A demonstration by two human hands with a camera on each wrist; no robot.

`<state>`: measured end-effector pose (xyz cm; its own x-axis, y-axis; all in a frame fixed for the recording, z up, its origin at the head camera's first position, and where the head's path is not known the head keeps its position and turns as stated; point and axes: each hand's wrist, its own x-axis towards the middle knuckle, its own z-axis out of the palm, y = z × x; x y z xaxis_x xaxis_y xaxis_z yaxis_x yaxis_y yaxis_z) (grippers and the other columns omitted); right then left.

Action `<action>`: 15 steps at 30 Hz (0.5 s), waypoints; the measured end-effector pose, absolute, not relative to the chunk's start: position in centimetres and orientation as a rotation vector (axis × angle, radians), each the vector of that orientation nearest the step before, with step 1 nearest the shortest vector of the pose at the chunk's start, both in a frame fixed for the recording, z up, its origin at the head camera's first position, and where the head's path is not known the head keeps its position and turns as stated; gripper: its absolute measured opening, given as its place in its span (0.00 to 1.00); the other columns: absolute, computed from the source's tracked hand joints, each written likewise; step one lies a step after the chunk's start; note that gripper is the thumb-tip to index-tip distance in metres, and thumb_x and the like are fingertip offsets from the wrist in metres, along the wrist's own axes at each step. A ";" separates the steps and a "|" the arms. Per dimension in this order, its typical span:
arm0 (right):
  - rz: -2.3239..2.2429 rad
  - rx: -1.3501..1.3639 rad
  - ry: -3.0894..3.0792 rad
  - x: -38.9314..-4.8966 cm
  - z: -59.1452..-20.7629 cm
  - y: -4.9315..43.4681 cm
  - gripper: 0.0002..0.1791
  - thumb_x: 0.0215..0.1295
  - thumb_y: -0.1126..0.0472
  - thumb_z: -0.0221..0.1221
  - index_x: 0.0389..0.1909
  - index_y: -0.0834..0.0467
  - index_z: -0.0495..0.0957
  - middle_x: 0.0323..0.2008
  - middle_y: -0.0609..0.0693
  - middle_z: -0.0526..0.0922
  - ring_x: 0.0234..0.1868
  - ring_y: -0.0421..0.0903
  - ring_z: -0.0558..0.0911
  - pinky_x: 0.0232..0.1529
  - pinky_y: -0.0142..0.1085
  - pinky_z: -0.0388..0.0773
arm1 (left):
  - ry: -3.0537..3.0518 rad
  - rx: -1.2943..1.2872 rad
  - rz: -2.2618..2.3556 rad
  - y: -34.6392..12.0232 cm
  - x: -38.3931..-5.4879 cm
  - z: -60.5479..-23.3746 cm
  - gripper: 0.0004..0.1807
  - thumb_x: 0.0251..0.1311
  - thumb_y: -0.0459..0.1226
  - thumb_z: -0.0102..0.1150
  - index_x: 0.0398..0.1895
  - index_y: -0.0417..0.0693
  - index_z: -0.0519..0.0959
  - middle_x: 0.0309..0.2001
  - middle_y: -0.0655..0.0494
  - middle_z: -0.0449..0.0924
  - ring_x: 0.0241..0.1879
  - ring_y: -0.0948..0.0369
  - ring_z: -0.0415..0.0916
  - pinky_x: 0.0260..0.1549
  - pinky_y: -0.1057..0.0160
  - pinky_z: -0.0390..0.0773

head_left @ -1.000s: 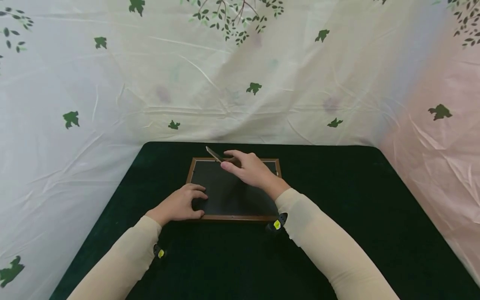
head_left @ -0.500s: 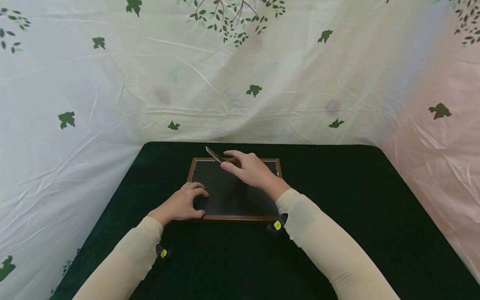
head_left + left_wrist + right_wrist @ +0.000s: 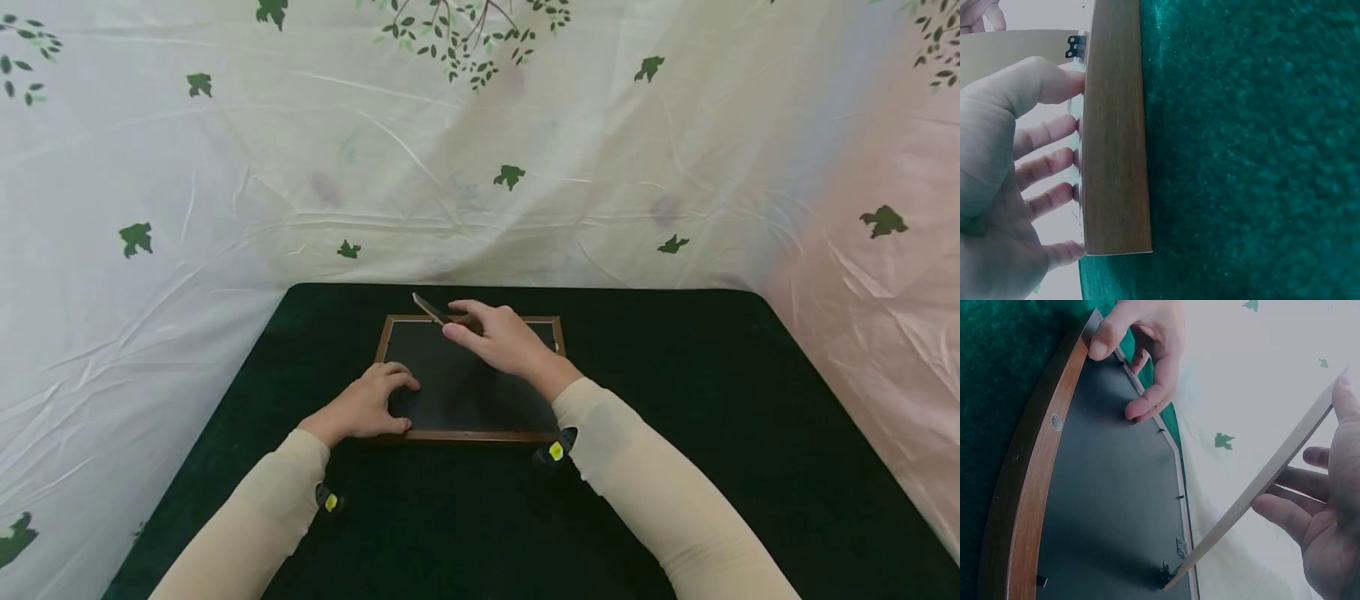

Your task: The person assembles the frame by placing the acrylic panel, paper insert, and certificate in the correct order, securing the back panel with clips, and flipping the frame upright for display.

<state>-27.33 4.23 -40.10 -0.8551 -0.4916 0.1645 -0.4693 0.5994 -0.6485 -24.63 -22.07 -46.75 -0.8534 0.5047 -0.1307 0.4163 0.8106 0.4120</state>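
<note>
A wooden picture frame (image 3: 480, 435) lies face down, its black backing board (image 3: 442, 375) uppermost. From that board an easel stand (image 3: 1260, 481) slants up on a black hinge (image 3: 1166, 575). My right hand (image 3: 502, 337) pinches the stand between thumb and fingers above the frame's far half. At the frame's near left corner rests my left hand (image 3: 363, 404). Its thumb touches the near rim, and the other fingers bend loosely onto the backing and left rim. The left wrist view shows these fingertips on top of the brown frame side (image 3: 1116, 137), with the stand (image 3: 1016, 53) beyond.
Dark green cloth (image 3: 675, 417) covers the table around the frame. Small black tabs (image 3: 1161, 430) line the inside of the rim. A pale curtain (image 3: 420, 167) with green leaf prints hangs behind the table and at both sides.
My left hand has slid very slightly right and away from me along the corner, fingertips a bit farther over the backing. The right hand, stand and frame look unchanged.
</note>
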 end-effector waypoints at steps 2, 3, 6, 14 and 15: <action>-1.117 -0.835 2.785 -27.1 -40.1 4.0 0.40 0.65 0.29 0.44 0.69 0.50 0.64 0.53 0.45 0.81 0.52 0.41 0.79 0.53 0.43 0.76 | 2.762 0.721 0.549 -22.3 -24.6 -46.9 0.26 0.49 0.49 0.72 0.53 0.59 0.77 0.62 0.53 0.66 0.61 0.51 0.60 0.56 0.43 0.68; -1.115 -0.831 2.789 -26.9 -40.1 3.9 0.40 0.65 0.29 0.44 0.69 0.50 0.64 0.53 0.45 0.81 0.52 0.41 0.79 0.53 0.43 0.76 | 2.762 0.724 0.547 -22.4 -24.6 -46.9 0.26 0.49 0.49 0.71 0.53 0.59 0.77 0.62 0.53 0.66 0.61 0.51 0.60 0.56 0.43 0.68; -1.108 -0.821 2.805 -26.6 -40.2 3.7 0.40 0.65 0.29 0.44 0.69 0.51 0.64 0.53 0.45 0.81 0.52 0.41 0.79 0.53 0.43 0.76 | 2.767 0.732 0.544 -22.7 -24.4 -47.0 0.26 0.48 0.49 0.71 0.53 0.59 0.77 0.62 0.53 0.66 0.61 0.51 0.60 0.56 0.43 0.68; -1.114 -0.777 2.829 -25.6 -40.3 3.0 0.41 0.64 0.28 0.45 0.69 0.51 0.65 0.53 0.44 0.81 0.52 0.42 0.79 0.53 0.44 0.75 | 2.768 0.817 0.579 -23.8 -23.8 -47.3 0.27 0.50 0.48 0.70 0.55 0.57 0.77 0.63 0.51 0.66 0.62 0.49 0.60 0.57 0.42 0.67; -1.119 -0.774 2.829 -25.6 -40.3 2.9 0.41 0.63 0.28 0.45 0.69 0.51 0.65 0.53 0.45 0.81 0.52 0.42 0.79 0.53 0.44 0.75 | 2.769 0.831 0.594 -24.0 -23.7 -47.3 0.26 0.52 0.47 0.69 0.56 0.56 0.76 0.63 0.50 0.66 0.63 0.48 0.60 0.57 0.42 0.67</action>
<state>-25.60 2.94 -40.32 -0.8784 -0.4452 0.1735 -0.4435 0.6244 -0.6430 -23.75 -24.01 -47.34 -0.8250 0.5614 -0.0649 0.4853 0.7627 0.4275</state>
